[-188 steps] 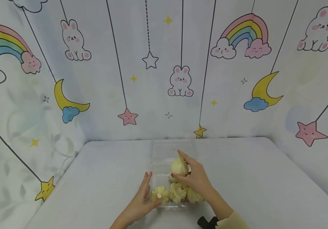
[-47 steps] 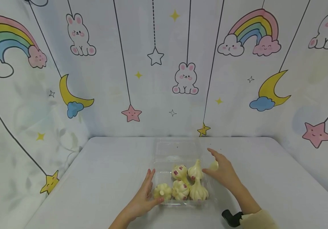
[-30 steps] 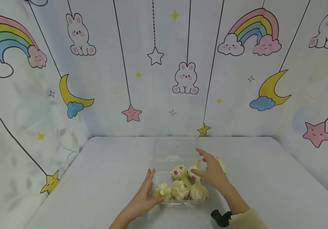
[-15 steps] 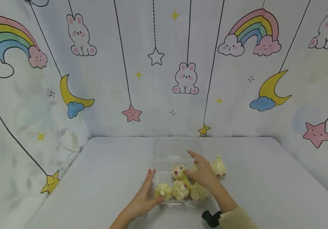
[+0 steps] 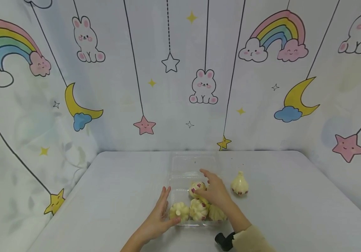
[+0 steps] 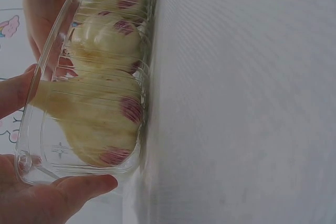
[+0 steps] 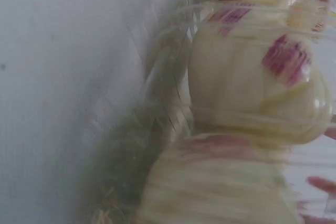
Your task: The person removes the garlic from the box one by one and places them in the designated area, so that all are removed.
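A clear plastic container (image 5: 180, 189) holds several garlic bulbs, its lid (image 5: 186, 162) lying folded back. My left hand (image 5: 155, 217) braces the front left corner, straight fingers along the side and thumb at the front beside a garlic bulb (image 5: 179, 211). Over the container's back part, my right hand (image 5: 216, 190) is spread, with its thumb across the rear garlic bulb (image 5: 196, 188). Whether it touches that bulb I cannot tell. This hand hides the bulb behind it. In the right wrist view, purple-streaked garlic (image 7: 247, 87) shows through the wall.
A single garlic bulb (image 5: 239, 184) stands on the white table (image 5: 287, 203), right of the container. A black fitting (image 5: 224, 241) sits by the right sleeve (image 5: 251, 239). Behind the table hangs a printed cloth (image 5: 168, 105) with rabbits and stars.
Earlier my right hand held a garlic bulb above the container; that bulb now stands on the table at right. My right hand has since moved left, back over the container. My left hand stays put.
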Demonstrator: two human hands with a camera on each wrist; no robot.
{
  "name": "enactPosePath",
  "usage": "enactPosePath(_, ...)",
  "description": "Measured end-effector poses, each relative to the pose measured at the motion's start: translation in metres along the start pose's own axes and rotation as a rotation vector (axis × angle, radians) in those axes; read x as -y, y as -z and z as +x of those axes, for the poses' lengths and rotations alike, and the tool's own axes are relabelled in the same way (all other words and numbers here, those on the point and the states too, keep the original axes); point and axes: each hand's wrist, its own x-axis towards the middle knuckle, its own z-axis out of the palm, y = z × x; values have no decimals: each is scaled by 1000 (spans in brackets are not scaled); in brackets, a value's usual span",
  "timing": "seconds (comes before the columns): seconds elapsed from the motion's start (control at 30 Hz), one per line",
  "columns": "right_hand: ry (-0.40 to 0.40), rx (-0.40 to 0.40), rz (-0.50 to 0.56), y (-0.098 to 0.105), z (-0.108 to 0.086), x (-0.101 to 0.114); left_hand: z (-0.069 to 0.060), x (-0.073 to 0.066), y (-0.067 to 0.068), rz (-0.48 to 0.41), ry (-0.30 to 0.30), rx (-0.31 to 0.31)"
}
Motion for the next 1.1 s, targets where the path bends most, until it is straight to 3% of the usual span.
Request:
enactPosePath(0.23,-38,37,-11,-5,0,5,-1,0,0,-13,-5,4)
enactPosePath(0.83,-43,98,-189,-16,9,7,-1,3,0,-11,1,18)
enactPosePath(1.1,-15,71,-223,-20,11,9,0,4,0,-20,-1,19)
